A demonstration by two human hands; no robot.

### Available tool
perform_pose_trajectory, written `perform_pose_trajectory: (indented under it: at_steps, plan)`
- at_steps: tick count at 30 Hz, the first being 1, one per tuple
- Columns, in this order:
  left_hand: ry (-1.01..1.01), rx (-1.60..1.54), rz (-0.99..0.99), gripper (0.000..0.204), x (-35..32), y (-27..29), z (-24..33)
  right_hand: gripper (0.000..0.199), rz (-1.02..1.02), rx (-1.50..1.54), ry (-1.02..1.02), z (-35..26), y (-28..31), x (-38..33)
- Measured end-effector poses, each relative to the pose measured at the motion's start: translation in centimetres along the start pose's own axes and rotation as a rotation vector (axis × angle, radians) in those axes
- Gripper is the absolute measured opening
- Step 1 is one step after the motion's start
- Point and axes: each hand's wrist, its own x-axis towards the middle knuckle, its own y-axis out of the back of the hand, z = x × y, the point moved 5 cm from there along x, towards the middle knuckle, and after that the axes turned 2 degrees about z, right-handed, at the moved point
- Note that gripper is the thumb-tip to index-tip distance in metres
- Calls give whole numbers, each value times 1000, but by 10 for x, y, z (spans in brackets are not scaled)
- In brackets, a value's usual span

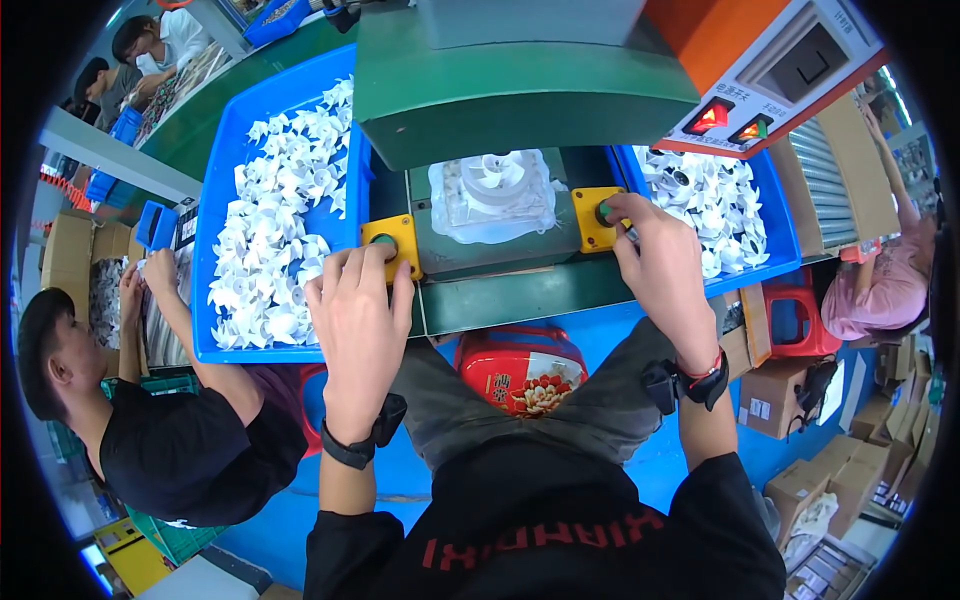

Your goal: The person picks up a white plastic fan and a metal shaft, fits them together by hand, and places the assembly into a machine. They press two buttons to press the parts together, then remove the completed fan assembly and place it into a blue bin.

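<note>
My left hand (352, 325) rests its fingertips on the green button of a yellow switch box (404, 238), fingers stretched and a little apart. On the other side, my right hand (662, 268) reaches the green button of a second yellow switch box (590, 226), its thumb lying apart from the fingers. Neither hand holds anything. Between the two boxes, a white fan impeller (497, 172) sits on a clear-whitish fixture (485, 222), its far edge close to the green press head (520, 112), which partly hides it.
Blue trays of white impellers stand left (205, 300) and right (783, 225). An orange control box (740, 80) with lit switches hangs over the right. A co-worker in black (190, 440) sits close on my left; a person in pink (880, 290) is at right. A red stool (520, 345) is under the bench.
</note>
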Motion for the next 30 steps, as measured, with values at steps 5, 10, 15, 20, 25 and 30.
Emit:
perform_pose_trajectory:
  at_steps: [5, 10, 15, 20, 25, 30]
  plan:
    - [-15, 12, -12, 17, 11, 2, 5, 28, -32, -66, 26, 12, 7, 0]
    - [-34, -284, 241, 24, 38, 9, 30, 20, 195, 266, -19, 29, 9, -1]
    - [-132, -384, 405, 27, 61, -16, 53, 14, 224, 474, -211, 43, 5, -8]
    - [-17, -291, 327, 16, 69, -21, 73, 13, 301, 517, -152, 76, 9, -22]
    - [72, -512, 459, 13, 54, -17, 72, 18, 343, 706, -333, 76, 5, -27]
    - [-98, -629, 542, 10, 52, -15, 116, 19, 459, 746, -308, 72, 4, -26]
